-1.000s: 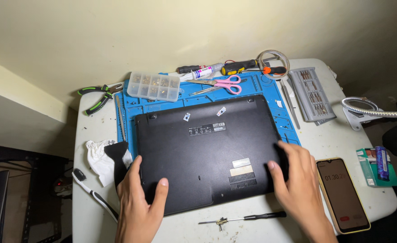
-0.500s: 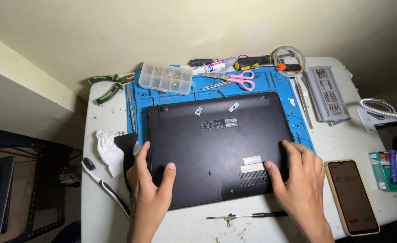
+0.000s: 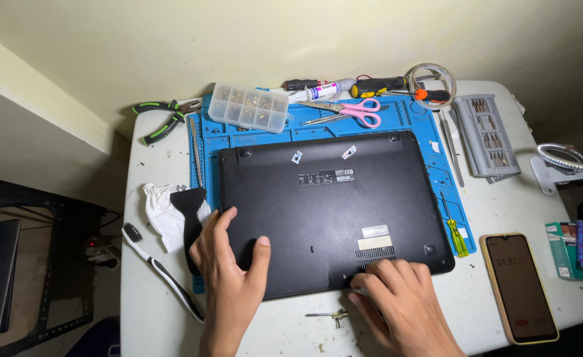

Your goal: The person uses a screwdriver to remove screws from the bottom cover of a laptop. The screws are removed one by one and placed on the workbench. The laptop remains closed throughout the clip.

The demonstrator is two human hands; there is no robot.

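- Left hand [image 3: 228, 277] lies flat and open on the black laptop [image 3: 331, 205].
- Right hand [image 3: 397, 297] presses its lower edge, fingers bent, gripping nothing.
- Clear box [image 3: 248, 107], upper middle, holds tiny gold screws.

Black laptop [image 3: 334, 208], lid closed, flipped bottom-up, flat on the blue mat [image 3: 404, 122], covering most of it, near edge overhanging the mat's front. Underside shows rubber feet at the corners, a label near the far middle, two small stickers, a vent grille with pale tape by the near edge.
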